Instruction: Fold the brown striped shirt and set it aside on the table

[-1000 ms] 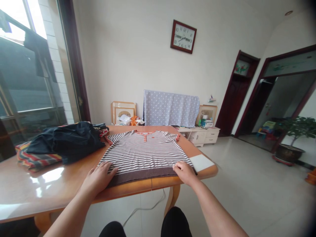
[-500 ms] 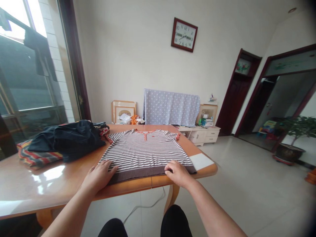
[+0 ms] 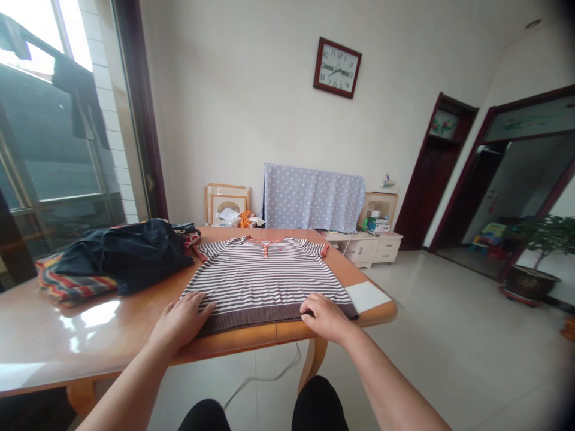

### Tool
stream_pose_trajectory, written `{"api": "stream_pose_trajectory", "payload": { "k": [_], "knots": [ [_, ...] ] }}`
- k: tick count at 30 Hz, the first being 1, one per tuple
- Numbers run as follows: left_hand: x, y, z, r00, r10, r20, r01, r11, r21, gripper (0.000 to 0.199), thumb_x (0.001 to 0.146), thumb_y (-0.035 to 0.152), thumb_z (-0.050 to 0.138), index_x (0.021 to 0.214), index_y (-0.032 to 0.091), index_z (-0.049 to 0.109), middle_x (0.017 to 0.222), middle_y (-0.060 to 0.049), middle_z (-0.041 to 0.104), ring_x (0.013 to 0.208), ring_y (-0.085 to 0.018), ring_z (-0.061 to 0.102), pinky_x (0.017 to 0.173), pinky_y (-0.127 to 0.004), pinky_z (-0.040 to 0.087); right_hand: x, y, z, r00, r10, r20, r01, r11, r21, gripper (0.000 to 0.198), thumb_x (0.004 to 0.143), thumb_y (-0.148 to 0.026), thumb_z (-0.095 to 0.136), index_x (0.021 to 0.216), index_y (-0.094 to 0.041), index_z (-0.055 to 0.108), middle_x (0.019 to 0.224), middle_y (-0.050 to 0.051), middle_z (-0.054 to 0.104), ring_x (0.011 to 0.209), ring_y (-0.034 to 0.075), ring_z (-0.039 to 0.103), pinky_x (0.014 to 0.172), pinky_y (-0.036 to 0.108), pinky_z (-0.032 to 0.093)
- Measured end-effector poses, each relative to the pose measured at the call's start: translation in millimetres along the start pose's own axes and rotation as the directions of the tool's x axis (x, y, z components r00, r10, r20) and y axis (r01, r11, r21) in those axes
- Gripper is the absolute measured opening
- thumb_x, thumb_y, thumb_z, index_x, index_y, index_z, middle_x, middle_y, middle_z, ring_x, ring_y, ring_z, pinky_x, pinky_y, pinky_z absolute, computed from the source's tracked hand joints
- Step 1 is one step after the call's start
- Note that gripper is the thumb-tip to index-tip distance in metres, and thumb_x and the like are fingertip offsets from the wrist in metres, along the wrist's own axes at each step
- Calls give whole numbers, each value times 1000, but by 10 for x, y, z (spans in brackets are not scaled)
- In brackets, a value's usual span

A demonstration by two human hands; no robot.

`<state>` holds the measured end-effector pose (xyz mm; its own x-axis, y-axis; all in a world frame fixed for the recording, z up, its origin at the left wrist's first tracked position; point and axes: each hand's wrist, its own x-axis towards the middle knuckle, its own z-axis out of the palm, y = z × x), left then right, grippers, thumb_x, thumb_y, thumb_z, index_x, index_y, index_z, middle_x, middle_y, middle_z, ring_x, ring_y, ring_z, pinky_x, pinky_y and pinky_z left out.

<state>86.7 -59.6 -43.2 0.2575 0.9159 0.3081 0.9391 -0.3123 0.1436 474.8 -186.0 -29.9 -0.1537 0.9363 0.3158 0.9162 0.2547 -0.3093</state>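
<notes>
A short-sleeved shirt (image 3: 265, 275) with brown and white stripes lies spread out on the wooden table, its collar and buttons pointing away from me. Orange trim edges its neck and sleeves, and a dark ribbed hem runs along the near side. My left hand (image 3: 186, 314) rests on the hem's left corner with fingers stretched out and thumb apart. Toward the right part of the hem, my right hand (image 3: 324, 314) lies on the cloth, fingers loosely bent and a gap showing beside the thumb.
A pile of clothes (image 3: 130, 254), dark blue over a striped piece, sits on the table (image 3: 148, 323) at left. A white sheet (image 3: 368, 295) lies by the right corner. Behind stand a low white cabinet (image 3: 386, 248) and a dotted cloth cover (image 3: 314, 197). A cable (image 3: 265, 378) trails on the floor.
The view has shifted very slightly. Both hands stay at the hem, and the shirt lies as before.
</notes>
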Motion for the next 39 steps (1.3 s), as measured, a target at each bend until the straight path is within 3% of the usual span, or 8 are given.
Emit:
{"api": "stream_pose_trajectory", "payload": {
  "k": [12, 26, 33, 39],
  "knots": [
    [-4, -9, 5, 1000, -24, 11, 24, 999, -28, 58, 92, 65, 40, 125, 23, 61, 140, -11, 61, 131, -30, 53, 111, -43, 35, -3, 9, 18, 998, -46, -35, 44, 998, -42, 15, 93, -14, 49, 85, -22, 60, 93, 2, 61, 92, 17, 50, 83, 29, 36],
    [-2, -24, 28, 1000, -11, 8, 11, 1000, -16, 56, 92, 66, 38, 122, 24, 61, 139, -11, 61, 131, -30, 53, 110, -42, 35, -2, -86, -119, 996, 14, 91, -20, 998, 65, 16, 84, -14, 54, 76, -21, 65, 85, 0, 63, 81, 15, 56, 72, 25, 37],
    [-16, -3, 7, 1000, -5, 2, 6, 1000, -15, 56, 93, 65, 38, 122, 24, 61, 137, -11, 62, 130, -30, 54, 109, -42, 35, 119, -219, 77, 999, -16, 42, 12, 994, 105, 34, 79, -8, 53, 99, -25, 74, 100, 3, 67, 96, 17, 58, 84, 26, 41],
    [-11, -7, 19, 1000, 1, -1, -1, 1000, -19, 55, 93, 64, 38, 121, 23, 62, 137, -11, 62, 129, -30, 54, 107, -42, 37, 130, -279, 69, 995, -23, 94, 12, 993, 116, 27, 83, -10, 50, 86, -24, 73, 92, 1, 67, 89, 16, 59, 80, 25, 41]
  ]
}}
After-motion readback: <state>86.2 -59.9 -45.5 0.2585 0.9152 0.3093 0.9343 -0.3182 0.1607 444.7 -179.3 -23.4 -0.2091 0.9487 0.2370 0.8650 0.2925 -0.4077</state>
